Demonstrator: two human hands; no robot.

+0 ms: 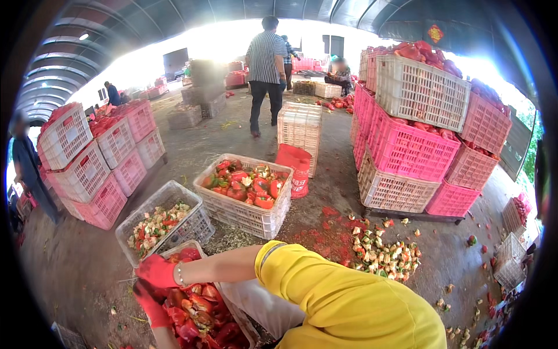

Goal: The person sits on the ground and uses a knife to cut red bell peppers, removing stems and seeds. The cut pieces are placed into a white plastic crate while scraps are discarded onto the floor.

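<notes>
My right hand (157, 271), in a red glove and below a bracelet, is curled in a fist over the near crate. A thin, blade-like tool (127, 280) juts out at its fingers; its handle is hidden. Just below, my left hand (152, 305), also red-gloved, meets the right one, its fingers in shadow. Whether it holds a pepper cannot be made out. Under both hands, red bell peppers (198, 312), some cut open, fill a pale plastic crate (239, 315). Beyond it, a grey crate (198, 218) holds pale pepper cores (159, 224).
A whitish crate (244, 221) of cut peppers stands ahead, beside a red sack (297, 172) and an upended crate (301, 124). Pepper cores (386, 255) lie heaped on the floor at right. Crate stacks rise at left (102, 168) and right (412, 152). A person (267, 61) walks ahead; others are farther off.
</notes>
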